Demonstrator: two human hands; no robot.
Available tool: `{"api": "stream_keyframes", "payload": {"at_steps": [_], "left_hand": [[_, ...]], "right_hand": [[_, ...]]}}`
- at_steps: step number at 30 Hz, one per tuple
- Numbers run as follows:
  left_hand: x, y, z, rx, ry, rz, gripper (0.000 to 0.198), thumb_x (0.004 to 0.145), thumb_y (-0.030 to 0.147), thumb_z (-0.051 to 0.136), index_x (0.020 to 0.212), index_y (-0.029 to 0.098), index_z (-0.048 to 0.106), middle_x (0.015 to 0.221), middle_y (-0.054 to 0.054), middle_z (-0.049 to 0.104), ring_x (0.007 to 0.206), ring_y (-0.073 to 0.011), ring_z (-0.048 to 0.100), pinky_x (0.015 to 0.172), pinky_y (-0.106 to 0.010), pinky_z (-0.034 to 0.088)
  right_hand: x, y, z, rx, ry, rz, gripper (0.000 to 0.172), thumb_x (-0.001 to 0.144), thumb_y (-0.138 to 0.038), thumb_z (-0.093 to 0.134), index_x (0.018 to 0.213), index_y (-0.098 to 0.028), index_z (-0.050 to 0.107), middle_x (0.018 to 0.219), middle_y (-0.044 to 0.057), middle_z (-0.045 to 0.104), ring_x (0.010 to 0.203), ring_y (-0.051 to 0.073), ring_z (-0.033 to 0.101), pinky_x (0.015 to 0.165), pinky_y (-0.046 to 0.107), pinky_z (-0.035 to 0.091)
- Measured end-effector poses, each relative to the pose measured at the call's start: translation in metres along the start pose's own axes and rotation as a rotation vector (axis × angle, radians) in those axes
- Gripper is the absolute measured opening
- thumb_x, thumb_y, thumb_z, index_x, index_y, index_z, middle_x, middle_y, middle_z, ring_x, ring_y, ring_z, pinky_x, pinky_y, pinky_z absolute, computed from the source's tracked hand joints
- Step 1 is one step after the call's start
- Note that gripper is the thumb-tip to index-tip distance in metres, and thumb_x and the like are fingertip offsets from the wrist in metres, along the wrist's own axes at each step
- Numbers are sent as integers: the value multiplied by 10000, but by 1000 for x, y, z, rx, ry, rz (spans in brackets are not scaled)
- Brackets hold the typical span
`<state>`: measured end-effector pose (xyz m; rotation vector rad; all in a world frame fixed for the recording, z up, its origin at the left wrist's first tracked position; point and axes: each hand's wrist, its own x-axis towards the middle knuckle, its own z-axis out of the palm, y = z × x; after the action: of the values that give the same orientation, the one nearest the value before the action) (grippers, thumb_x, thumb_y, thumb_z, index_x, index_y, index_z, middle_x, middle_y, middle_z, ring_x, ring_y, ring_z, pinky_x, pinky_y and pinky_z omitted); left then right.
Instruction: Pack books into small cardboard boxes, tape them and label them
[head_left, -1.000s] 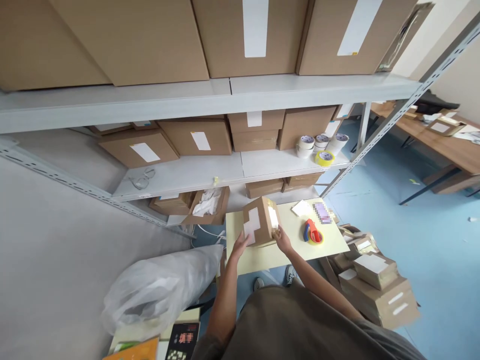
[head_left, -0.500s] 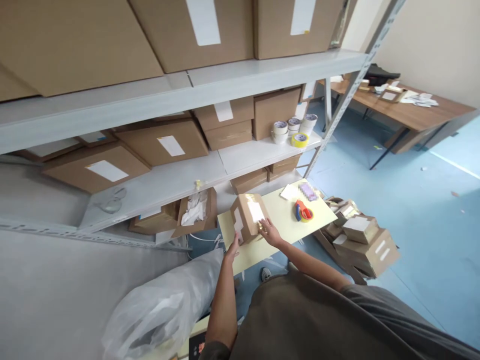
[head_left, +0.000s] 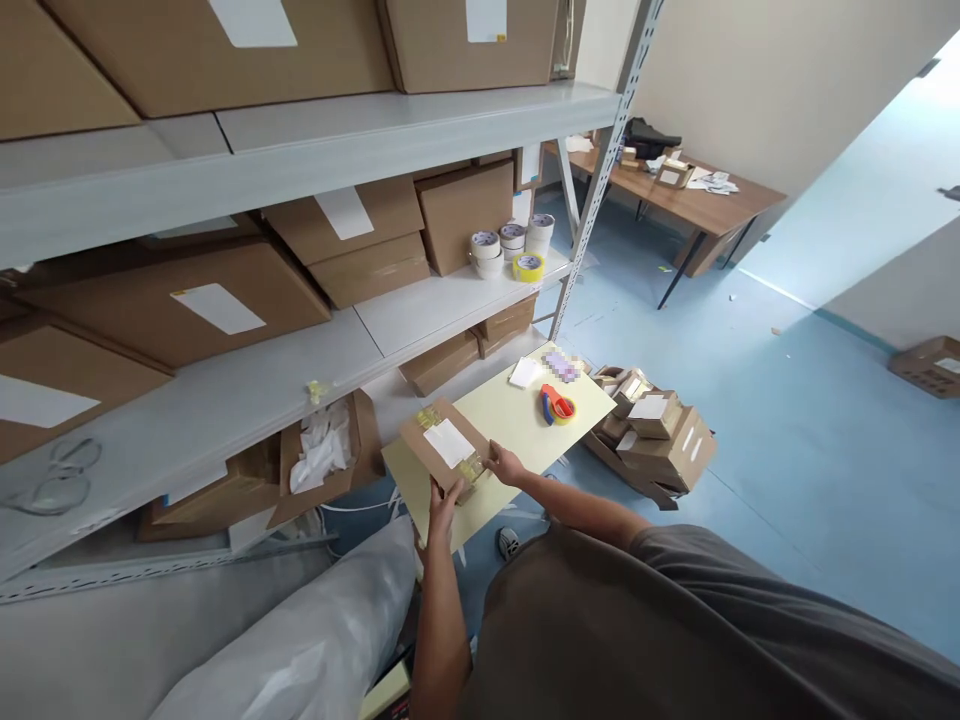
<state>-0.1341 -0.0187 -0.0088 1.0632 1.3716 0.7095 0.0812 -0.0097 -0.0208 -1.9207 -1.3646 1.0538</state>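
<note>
A taped cardboard box with a white label on its upper face is between my hands, over the left part of a pale yellow tabletop. My left hand grips its near edge, fingers bent against the cardboard. At the box's right corner, my right hand holds on with its fingers at the edge. A red and blue tape dispenser with yellow tape lies farther right on the tabletop, near a white card and a blurred purple item.
Grey shelving with cartons and tape rolls rises ahead and left. Stacked parcels sit right of the tabletop. A large plastic bag is at lower left, and a wooden table stands farther back.
The view has swung right. The box has turned, so its labelled face shows more fully. My right hand has moved from the label side to the box's right corner; my left is at its near edge.
</note>
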Motion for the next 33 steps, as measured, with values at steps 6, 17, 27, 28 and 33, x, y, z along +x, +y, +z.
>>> {"api": "stream_keyframes", "payload": {"at_steps": [6, 17, 27, 28, 33], "left_hand": [[0, 5, 8, 15, 7, 21, 1096, 805, 690, 796, 1706, 375, 255, 1614, -80, 552, 1469, -333, 543, 1180, -453, 480], [26, 85, 83, 4, -293, 226, 969, 867, 581, 779, 1682, 304, 333, 1648, -84, 508, 1490, -304, 512, 1214, -395, 448], [41, 161, 256, 32, -563, 313, 1015, 861, 563, 808, 1698, 282, 307, 1660, -95, 489, 1509, -327, 489, 1254, -435, 416], [41, 165, 278, 39, -580, 310, 1013, 864, 566, 804, 1699, 282, 304, 1660, -94, 489, 1503, -322, 498, 1252, -433, 419], [46, 174, 395, 111, -679, 278, 1050, 883, 590, 769, 1726, 272, 230, 1641, -102, 515, 1473, -296, 539, 1228, -410, 450]], "right_hand": [[-12, 12, -17, 77, -10, 57, 521, 867, -296, 755, 1377, -246, 657, 1115, 63, 767, 1011, 258, 712, 902, 373, 554], [-46, 32, -104, 288, 323, 16, 580, 912, -375, 714, 1470, -263, 600, 1255, 58, 744, 1071, 244, 666, 995, 401, 543], [-64, 102, -238, 416, 669, 47, 614, 919, -428, 674, 1499, -252, 580, 1444, 95, 673, 1259, 306, 641, 1095, 442, 513], [-66, 113, -254, 423, 696, 53, 617, 917, -430, 672, 1499, -248, 577, 1448, 98, 667, 1268, 307, 636, 1096, 439, 513], [-76, 180, -339, 467, 769, 96, 620, 905, -430, 668, 1488, -239, 576, 1424, 107, 669, 1263, 309, 632, 1091, 441, 518]]}}
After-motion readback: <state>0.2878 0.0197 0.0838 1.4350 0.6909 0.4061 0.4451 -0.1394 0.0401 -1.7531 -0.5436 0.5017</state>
